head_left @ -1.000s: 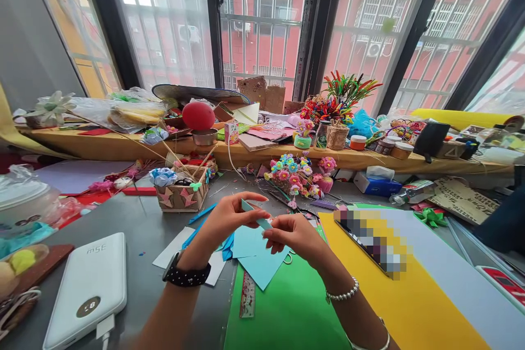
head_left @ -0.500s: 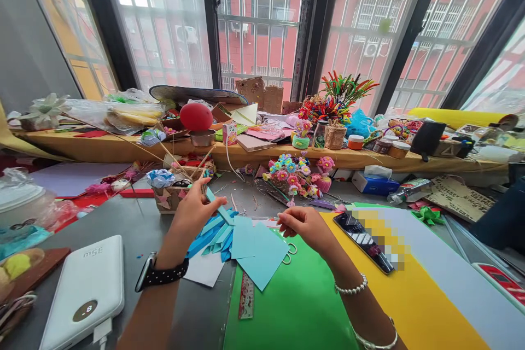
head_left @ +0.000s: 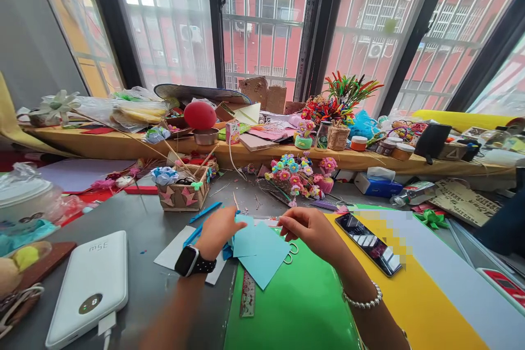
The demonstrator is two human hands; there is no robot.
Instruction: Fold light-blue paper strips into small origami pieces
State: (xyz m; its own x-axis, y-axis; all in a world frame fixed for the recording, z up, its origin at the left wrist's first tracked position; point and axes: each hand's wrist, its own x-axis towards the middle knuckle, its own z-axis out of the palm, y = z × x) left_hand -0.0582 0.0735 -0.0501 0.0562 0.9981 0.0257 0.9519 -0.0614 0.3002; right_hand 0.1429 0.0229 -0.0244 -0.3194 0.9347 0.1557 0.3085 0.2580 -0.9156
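My left hand, with a watch on its wrist, reaches palm down over a pile of blue folded paper strips. Its thumb points right; the other fingertips are hidden, so I cannot tell whether it grips a strip. Light blue paper squares lie overlapping just to its right. Above their right edge hovers my right hand, fingers curled and tips close together, with nothing visible between them. White-handled scissors lie partly under the squares, and a patterned ruler sits below them.
A star-decorated box stands behind my left hand. Crocheted flowers are at the back centre. A power bank lies at left, a phone at right on yellow paper. A green sheet spreads in front.
My left hand has come down and to the right onto the strip pile; the light blue strip it held up no longer shows. My right hand stays nearly in place. The view has shifted slightly.
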